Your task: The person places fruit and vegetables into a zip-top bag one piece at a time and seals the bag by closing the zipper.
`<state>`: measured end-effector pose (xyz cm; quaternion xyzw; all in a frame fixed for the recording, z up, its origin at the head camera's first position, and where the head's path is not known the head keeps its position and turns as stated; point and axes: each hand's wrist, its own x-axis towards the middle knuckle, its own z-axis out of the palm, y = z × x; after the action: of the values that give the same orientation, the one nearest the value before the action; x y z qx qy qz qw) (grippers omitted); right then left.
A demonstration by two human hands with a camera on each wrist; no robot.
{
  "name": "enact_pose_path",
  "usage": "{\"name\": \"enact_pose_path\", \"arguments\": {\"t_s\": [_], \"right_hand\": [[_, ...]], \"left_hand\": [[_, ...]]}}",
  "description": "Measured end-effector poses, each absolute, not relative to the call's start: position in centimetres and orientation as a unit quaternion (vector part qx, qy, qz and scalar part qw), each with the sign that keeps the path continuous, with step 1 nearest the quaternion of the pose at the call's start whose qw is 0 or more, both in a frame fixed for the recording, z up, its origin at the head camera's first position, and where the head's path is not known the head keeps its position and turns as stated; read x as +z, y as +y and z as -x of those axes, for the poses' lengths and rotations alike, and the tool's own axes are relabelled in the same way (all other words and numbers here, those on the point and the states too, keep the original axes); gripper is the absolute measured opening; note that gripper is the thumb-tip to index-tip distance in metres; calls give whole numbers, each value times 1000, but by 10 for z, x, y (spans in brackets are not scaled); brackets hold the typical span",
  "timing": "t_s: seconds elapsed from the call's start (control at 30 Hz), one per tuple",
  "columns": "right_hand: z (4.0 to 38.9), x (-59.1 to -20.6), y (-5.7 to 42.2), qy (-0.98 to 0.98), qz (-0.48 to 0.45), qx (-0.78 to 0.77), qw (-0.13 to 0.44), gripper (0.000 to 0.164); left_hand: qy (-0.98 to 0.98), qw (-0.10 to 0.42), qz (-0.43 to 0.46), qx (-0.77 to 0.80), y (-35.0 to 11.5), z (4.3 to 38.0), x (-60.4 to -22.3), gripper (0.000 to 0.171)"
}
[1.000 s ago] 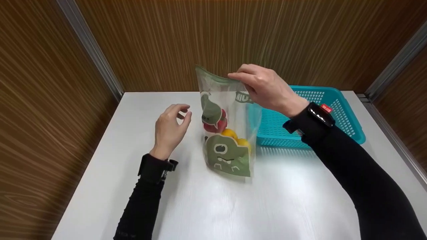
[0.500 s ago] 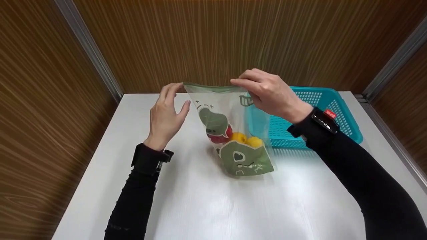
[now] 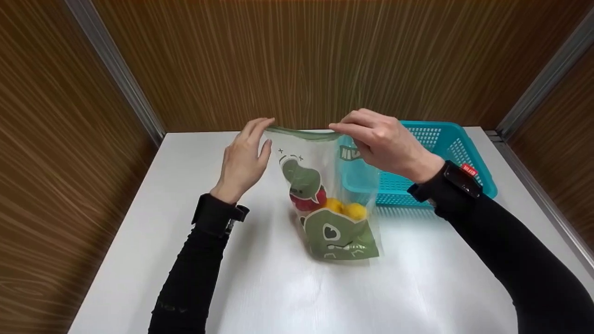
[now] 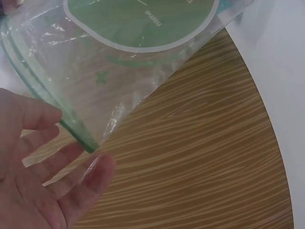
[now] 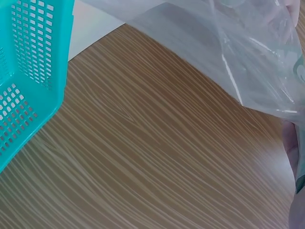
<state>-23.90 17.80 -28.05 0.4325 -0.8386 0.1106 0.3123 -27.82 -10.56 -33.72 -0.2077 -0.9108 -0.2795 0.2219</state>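
A clear zip bag (image 3: 341,234) with green dinosaur prints stands in front of me in the head view, its green zip edge (image 3: 304,134) uppermost. Inside show a red round thing (image 3: 306,202) and yellow round things (image 3: 355,211), partly hidden by the print. My right hand (image 3: 389,144) pinches the zip edge toward the right; its fingertips are mostly hidden in the right wrist view. At the left top corner, my left hand (image 3: 243,164) touches the edge with extended fingers. The left wrist view shows its thumb (image 4: 95,176) apart from the bag's corner.
A turquoise perforated basket (image 3: 488,183) with a red tag (image 3: 469,170) stands behind the bag on the right, partly covered by my right hand. The white table (image 3: 287,297) ends at a wood-grain panel (image 3: 297,60) at the back, with further panels on both sides.
My left hand has moved up to the bag's left top corner, which it was apart from before. The bag has spread wider and turned to face me. My right hand has lowered slightly, still pinching.
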Motion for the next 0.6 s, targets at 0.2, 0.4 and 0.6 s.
{"name": "enact_pose_path", "arguments": {"t_s": [0.2,0.4,0.6], "right_hand": [[235,-281,178,-841,-432,104,309,33],[236,-282,183,-851,-412,123,303,31],[234,-279,189,-865,-383,172,275,32]], "left_hand": [[-913,215,195,-286,-106,280,-338,35],[-911,209,181,-306,-110,277,-337,22],[-897,241,177,-325,-114,272,-335,15]]}}
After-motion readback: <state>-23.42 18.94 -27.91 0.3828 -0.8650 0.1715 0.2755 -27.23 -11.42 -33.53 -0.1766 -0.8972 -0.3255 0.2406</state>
